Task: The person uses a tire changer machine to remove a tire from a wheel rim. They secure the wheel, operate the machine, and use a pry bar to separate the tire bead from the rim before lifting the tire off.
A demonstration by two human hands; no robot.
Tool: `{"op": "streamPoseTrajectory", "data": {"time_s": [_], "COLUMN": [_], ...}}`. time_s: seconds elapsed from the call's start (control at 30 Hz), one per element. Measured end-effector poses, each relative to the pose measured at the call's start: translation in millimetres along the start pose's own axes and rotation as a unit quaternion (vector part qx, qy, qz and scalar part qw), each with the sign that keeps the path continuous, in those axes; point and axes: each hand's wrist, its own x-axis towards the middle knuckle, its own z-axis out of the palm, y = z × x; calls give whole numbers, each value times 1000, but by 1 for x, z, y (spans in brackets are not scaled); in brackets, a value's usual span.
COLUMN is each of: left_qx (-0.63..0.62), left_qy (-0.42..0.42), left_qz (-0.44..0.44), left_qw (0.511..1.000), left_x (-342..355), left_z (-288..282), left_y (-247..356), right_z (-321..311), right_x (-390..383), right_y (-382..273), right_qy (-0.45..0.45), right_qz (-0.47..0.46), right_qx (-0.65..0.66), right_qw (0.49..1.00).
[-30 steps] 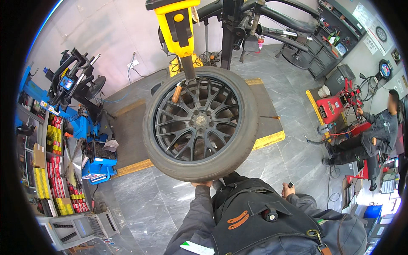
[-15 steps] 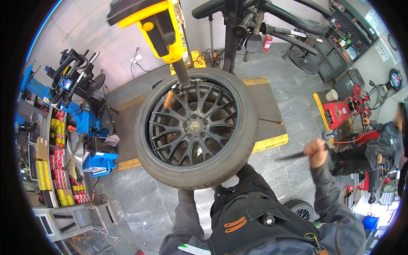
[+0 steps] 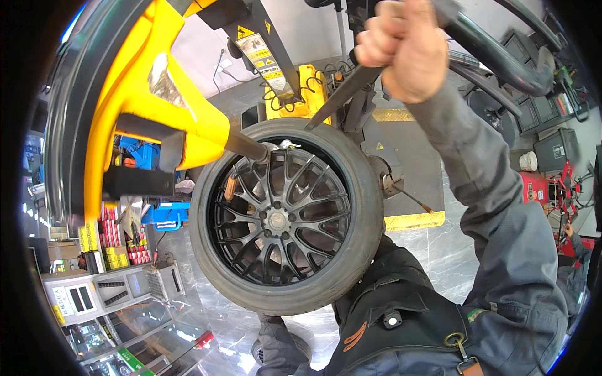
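Observation:
My right hand [image 3: 407, 53] is raised at the upper right, fingers wrapped round a long dark tyre lever [image 3: 343, 97]. The lever slants down to the left, its tip at the far rim of the tyre [image 3: 354, 257], though I cannot tell if it touches. Inside the tyre sits a black multi-spoke wheel rim [image 3: 276, 219], tilted toward me. At the rim's far left edge are the steel rod of a yellow machine arm [image 3: 204, 135] and an orange-handled tool [image 3: 231, 188]. My left sleeve [image 3: 281, 348] shows below the tyre; the left hand is hidden behind it.
Another long rod with an orange tip [image 3: 414, 199] sticks out right of the tyre. A black machine arm [image 3: 501, 59] crosses the upper right. Shelves of boxes [image 3: 113, 235] and a grey cabinet [image 3: 113, 291] stand left. A person [image 3: 574, 269] is at the far right.
My right hand has swung up and leftward with the tyre lever, from the right side to above the tyre. The view has shifted, so the yellow arm looms larger at the left.

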Motion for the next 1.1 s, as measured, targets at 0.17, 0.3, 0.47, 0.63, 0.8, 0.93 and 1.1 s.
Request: {"op": "streamPoseTrajectory", "data": {"time_s": [0.17, 0.3, 0.47, 0.63, 0.8, 0.93, 1.1], "left_qx": [14, 6, -2, -5, 29, 48, 57], "left_qy": [18, 24, 43, 77, 101, 117, 128], "left_qz": [13, 12, 27, 47, 63, 72, 81], "left_qw": [1000, 1000, 999, 996, 992, 989, 987], "left_x": [-2, 1, -1, -12, -23, -24, -23], "left_z": [14, 16, 27, 46, 67, 81, 88], "left_y": [-2, -4, -8, -11, -8, -7, -7], "right_z": [14, 34, 36, 14, -7, -24, -29], "right_x": [32, 51, 54, 73, 74, 70, 61], "right_y": [44, 49, 44, 112, 205, 221, 210], "right_qy": [-37, -41, -58, -41, -18, -118, -169], "right_qz": [31, 24, 74, 132, 239, 164, 210], "right_qx": [-15, -42, -33, -161, -187, -165, -203], "right_qw": [999, 998, 995, 977, 953, 965, 941]}}
